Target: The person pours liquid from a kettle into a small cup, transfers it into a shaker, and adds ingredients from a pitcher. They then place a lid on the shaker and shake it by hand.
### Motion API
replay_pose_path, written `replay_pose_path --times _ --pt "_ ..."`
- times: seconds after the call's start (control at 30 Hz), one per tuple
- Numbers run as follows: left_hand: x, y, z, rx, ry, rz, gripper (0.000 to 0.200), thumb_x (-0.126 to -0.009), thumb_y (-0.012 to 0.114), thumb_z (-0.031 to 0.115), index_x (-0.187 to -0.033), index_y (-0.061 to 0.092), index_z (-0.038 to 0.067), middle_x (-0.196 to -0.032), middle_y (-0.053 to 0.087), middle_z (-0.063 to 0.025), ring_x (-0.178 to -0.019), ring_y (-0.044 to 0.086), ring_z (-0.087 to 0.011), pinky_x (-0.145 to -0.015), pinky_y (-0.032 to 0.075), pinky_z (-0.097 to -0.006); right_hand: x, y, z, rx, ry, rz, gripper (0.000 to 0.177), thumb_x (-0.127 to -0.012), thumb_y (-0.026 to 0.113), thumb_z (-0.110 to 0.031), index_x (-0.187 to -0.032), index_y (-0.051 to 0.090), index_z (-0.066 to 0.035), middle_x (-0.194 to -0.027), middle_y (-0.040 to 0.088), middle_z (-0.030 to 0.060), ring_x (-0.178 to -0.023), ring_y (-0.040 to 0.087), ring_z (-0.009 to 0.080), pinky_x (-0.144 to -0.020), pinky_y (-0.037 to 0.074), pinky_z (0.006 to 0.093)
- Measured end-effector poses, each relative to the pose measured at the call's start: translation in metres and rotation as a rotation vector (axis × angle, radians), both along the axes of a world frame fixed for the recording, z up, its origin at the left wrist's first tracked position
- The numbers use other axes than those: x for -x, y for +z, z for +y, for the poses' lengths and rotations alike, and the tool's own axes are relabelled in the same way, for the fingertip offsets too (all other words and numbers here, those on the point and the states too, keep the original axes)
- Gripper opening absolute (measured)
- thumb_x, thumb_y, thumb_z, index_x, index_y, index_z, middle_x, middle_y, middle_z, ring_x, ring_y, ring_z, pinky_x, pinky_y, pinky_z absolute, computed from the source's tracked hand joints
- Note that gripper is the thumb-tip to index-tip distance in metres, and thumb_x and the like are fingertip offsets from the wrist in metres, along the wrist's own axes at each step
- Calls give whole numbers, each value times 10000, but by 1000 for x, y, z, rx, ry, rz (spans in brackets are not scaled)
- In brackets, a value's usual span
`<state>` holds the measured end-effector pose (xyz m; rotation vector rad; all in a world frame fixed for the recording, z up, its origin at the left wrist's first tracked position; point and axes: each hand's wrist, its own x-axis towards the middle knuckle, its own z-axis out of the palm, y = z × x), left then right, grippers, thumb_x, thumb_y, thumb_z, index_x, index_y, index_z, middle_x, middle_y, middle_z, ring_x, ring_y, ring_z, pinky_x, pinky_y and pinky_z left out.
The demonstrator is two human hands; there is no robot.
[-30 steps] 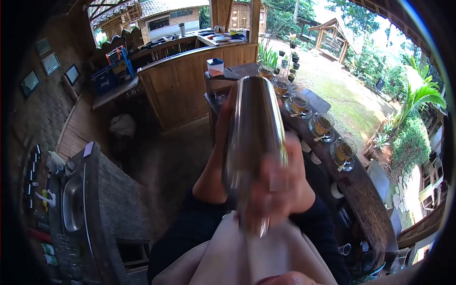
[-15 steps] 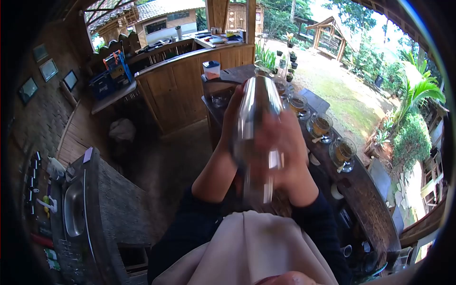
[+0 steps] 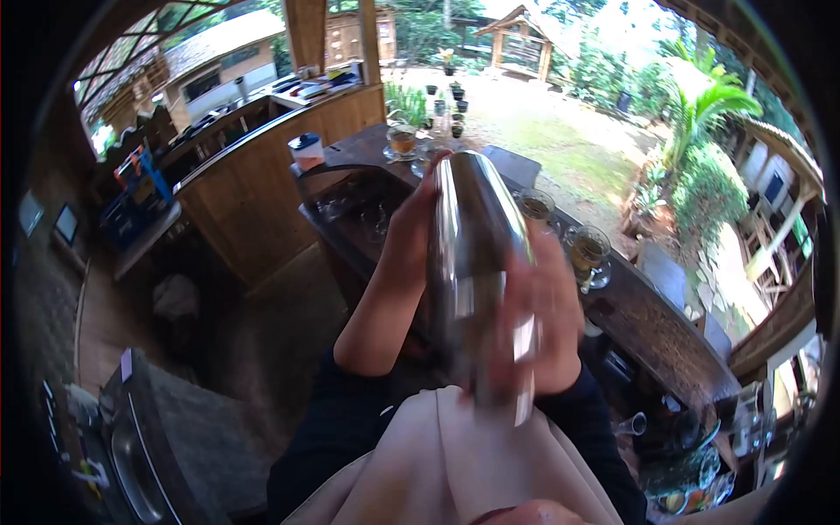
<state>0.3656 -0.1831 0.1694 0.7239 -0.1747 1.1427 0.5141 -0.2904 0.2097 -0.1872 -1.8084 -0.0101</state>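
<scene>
Since half a second ago the view has been swung to the right, so that more of the garden is taken in, while the metal shaker (image 3: pixel 472 262) has been kept close in front of the chest, near upright. Its upper part is clasped by the left hand (image 3: pixel 409 232), whose fingers are curled round the far side. Its lower part is gripped by the right hand (image 3: pixel 547 324), closed round it and blurred by motion. A beige cloth (image 3: pixel 455 464) is seen just below the shaker's base.

Behind the shaker a dark wooden bar top (image 3: pixel 652 328) is run from the middle towards the lower right. Glass cups of amber drink (image 3: pixel 587 249) are set along it on saucers, and another cup (image 3: pixel 402 140) is stood at its far end. A white tub with a blue lid (image 3: pixel 306 150) is placed near that end. A pale wooden counter (image 3: pixel 254 197) is curved behind it, with a blue crate (image 3: pixel 140 188) to its left. A steel sink (image 3: pixel 131 472) is set at lower left. Beyond the bar a lawn (image 3: pixel 569 149), small dark pots (image 3: pixel 455 96), a palm (image 3: pixel 709 101) and a wooden gazebo (image 3: pixel 521 35) are shown in daylight.
</scene>
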Motion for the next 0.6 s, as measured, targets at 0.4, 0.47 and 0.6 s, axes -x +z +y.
replay_pose_path --times 0.4,0.47,0.6 --pt "-84 24 16 -594 -185 -170 764 -865 537 551 -1391 331 35 -1301 464 -233 -1162 517 -360 -828 551 -407 -29 -1 13 -683 -267 -3 434 -685 767 -405 -1069 591 -303 -1164 570 70 -1158 512 364 -942 382 581" --pt "-105 4 49 -98 -259 125 725 -874 525 550 -1369 362 47 -1288 485 -211 -1161 520 -333 -802 559 -410 -51 -9 33 -641 -315 33 491 -654 781 -302 -1102 589 -239 -1185 557 111 -1148 523 335 -931 404 541" --pt "-157 1 50 261 -271 191 491 -937 444 413 -1174 529 -8 -1093 620 -173 -936 642 -280 -860 528 -410 -78 -13 56 284 -531 515 518 -635 765 -147 -1108 584 -37 -1192 545 205 -1153 517 377 -932 438 441"
